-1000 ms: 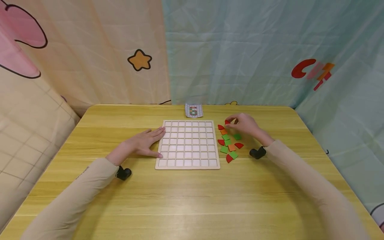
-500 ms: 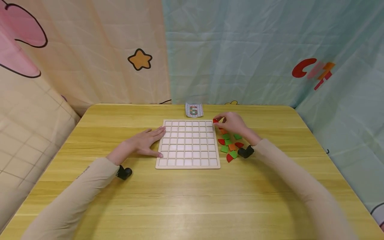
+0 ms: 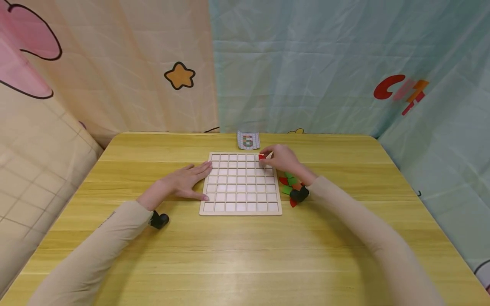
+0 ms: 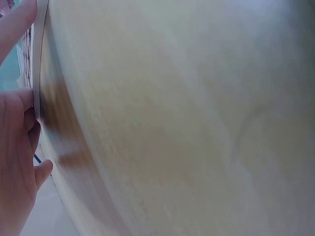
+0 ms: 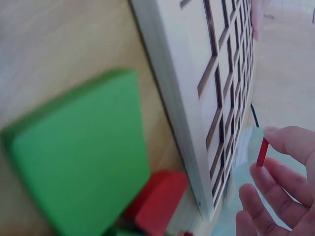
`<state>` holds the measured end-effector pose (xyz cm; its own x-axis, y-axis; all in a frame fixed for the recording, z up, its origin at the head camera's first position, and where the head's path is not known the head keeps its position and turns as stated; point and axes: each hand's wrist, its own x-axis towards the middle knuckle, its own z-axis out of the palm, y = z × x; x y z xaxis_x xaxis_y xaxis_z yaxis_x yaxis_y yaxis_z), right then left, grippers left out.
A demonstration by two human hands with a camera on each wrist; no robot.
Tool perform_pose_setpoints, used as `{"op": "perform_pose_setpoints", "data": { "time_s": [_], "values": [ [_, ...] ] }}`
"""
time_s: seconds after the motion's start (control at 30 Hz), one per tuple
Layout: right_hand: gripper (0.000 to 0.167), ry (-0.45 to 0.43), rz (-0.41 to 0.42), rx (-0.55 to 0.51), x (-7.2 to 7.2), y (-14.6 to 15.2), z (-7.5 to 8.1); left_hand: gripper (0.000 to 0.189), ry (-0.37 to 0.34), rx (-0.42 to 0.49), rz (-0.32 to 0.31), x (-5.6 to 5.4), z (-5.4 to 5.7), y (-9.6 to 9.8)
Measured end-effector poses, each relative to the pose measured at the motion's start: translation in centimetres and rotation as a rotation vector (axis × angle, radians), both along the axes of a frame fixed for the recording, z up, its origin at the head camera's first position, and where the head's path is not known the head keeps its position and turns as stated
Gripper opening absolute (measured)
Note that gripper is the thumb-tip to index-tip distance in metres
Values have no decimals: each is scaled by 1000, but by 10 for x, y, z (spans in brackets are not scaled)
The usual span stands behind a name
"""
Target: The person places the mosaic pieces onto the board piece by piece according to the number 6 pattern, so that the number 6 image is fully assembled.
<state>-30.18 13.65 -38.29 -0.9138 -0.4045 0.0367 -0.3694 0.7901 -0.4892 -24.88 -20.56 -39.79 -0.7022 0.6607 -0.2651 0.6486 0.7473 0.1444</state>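
Observation:
A pale wooden grid board (image 3: 236, 194) lies on the table. Along its left edge rests my left hand (image 3: 184, 182), thumb and fingers spread over the rim; the left wrist view shows that hand (image 4: 15, 152) against the board's side (image 4: 37, 54). My right hand (image 3: 282, 159) pinches a small red quarter-round tile (image 3: 262, 157) over the board's top row, near the right corner. Edge-on between thumb and finger, the red tile (image 5: 263, 151) appears in the right wrist view. Beside the board's right edge lie loose tiles, including a green square (image 5: 83, 152) and another red piece (image 5: 161, 200).
A small printed card (image 3: 248, 140) with a coloured grid pattern stands behind the board. Part of the tile pile, with an orange tile (image 3: 296, 186), is covered by the right wrist's black camera (image 3: 299, 194). Curtains (image 3: 306, 76) hang behind the wooden table (image 3: 229, 255).
My right hand has carried the red tile leftward from beside the pile to above the board's top row. The left hand has stayed in place.

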Motion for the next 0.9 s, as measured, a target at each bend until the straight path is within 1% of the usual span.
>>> {"op": "perform_pose_setpoints", "data": {
  "time_s": [0.17,0.57,0.7,0.9],
  "values": [
    [32,-21,14,20,1,-11,0,105,0,-5,-4,0,1,0],
    [28,-17,68,54,0,-28,-5,106,0,-9,2,0,1,0],
    [28,-10,67,76,-2,-32,-8,106,-4,-15,-1,0,1,0],
    [28,-24,47,93,-5,-36,-11,106,4,0,-5,0,-1,-1]
  ]
}}
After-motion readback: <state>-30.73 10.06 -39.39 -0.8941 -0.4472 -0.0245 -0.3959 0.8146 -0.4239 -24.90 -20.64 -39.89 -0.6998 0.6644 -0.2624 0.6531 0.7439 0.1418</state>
